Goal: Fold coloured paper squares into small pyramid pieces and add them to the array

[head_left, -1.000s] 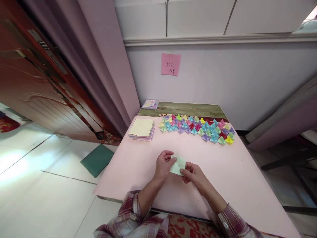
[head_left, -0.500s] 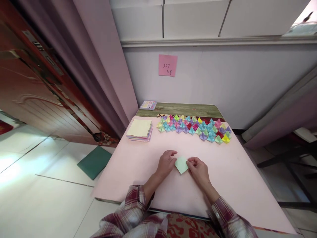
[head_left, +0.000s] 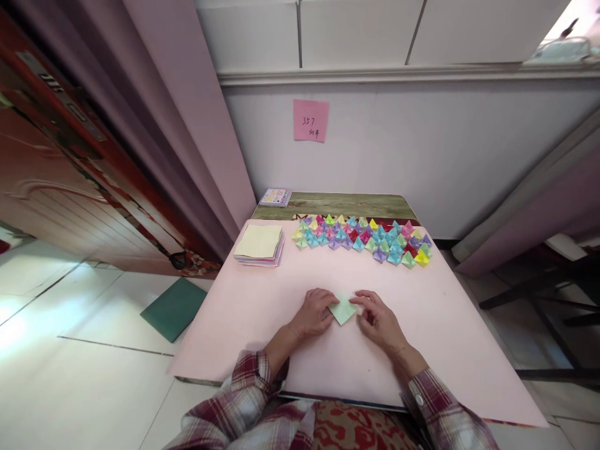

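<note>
A small pale green folded paper [head_left: 343, 311] lies on the pink table cover with one corner pointing toward me. My left hand [head_left: 312, 315] pinches its left corner, fingertips on the upper edge. At the right corner, my right hand [head_left: 382, 322] touches the paper with its index fingertip, while the thumb stays apart below. Beyond both hands sit several rows of small folded paper pieces [head_left: 359, 240] in many colours. A stack of square paper sheets [head_left: 259, 242], pale yellow on top, lies to the left.
A small printed packet [head_left: 275, 197] rests at the table's back left corner. The pink-covered table [head_left: 262, 294] ends in front of my body. A pink note [head_left: 311, 120] hangs on the wall. On the floor at left lies a dark green square [head_left: 173, 309].
My left fingers have closed onto the paper's left corner. My right thumb and index finger have parted, with the index finger moving to the upper right edge. The view has shifted slightly.
</note>
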Motion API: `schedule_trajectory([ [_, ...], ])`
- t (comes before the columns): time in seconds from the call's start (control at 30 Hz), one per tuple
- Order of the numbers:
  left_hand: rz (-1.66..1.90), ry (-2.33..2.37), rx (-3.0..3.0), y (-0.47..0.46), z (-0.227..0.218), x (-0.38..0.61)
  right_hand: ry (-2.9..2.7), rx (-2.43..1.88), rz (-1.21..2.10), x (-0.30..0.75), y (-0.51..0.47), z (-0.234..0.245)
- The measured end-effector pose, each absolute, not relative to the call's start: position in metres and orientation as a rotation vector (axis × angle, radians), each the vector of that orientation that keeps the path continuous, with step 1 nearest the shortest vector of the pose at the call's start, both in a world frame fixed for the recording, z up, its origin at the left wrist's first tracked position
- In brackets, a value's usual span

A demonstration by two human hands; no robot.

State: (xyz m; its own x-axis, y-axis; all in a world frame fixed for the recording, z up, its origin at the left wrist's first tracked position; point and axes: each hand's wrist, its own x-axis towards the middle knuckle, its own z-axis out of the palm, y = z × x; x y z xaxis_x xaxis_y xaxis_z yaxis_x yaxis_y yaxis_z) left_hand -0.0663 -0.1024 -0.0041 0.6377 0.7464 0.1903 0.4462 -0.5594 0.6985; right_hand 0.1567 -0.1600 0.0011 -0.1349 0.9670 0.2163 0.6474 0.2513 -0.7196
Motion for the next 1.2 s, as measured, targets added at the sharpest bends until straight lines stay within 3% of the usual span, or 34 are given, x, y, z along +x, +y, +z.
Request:
schedule_trajectory([
  [0.63, 0.734, 0.947, 2.283, -0.099, -0.010, -0.066, -1.747, -1.585, 0.571, 0.154, -0.147, -0.024],
  [1.2, 0.640, 1.439, 2.177, -0.100, -0.006, -0.030, -1.713, -1.712, 0.623, 0.152, -0.139, -0.014],
])
